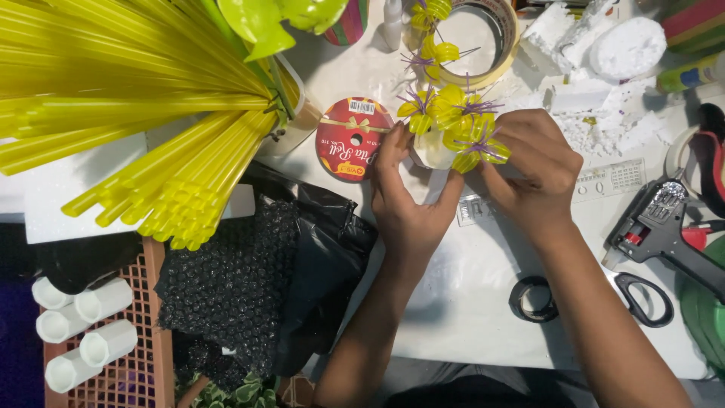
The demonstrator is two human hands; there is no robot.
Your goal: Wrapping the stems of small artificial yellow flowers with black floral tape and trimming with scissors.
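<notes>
Head camera view, looking straight down on a white table. Both hands meet at a small white cup that carries a cluster of yellow ribbon flowers with purple thread centres. Left hand: fingers curled round the near and left side of the cup, thumb up along its wall, closed on it. Right hand: fingers bent in from the right, tips pinched on the lowest yellow flower at the cup's rim. The cup stands near the table's middle, just right of a round red ribbon spool and in front of a masking tape roll, against which more of the flowers lean. A large bundle of yellow drinking straws fans across the upper left, over black bubble wrap. An orange plastic basket at lower left holds white tubes. White foam pieces and crumbs lie at the upper right. A clear ruler lies just right of the right hand, a black glue gun beyond it, and black-handled scissors lie near the right forearm.
</notes>
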